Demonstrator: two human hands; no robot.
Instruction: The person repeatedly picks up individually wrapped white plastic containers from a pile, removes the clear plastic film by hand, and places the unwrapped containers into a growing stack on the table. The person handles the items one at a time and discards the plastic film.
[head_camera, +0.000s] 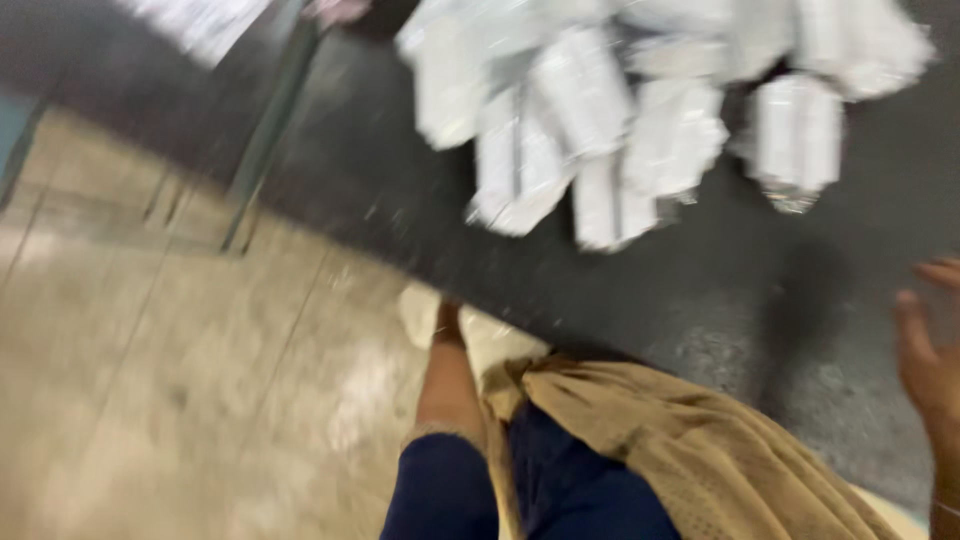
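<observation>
Right hand (930, 370), fingers spread and empty, hovers over dark speckled table (700, 290) near crinkly white packets (640, 110).

The packets (640, 110) heaped at twelve o'clock are white with a silvery, crinkled sheen. The table (400, 170) under them is dark grey, nearly black, flecked with pale specks. At nine o'clock the floor (150, 380) is mottled beige with thin darker lines. At six o'clock my trousers (450, 495) are navy blue, and the scarf (690, 450) over them is tan with a fine dotted weave.
</observation>
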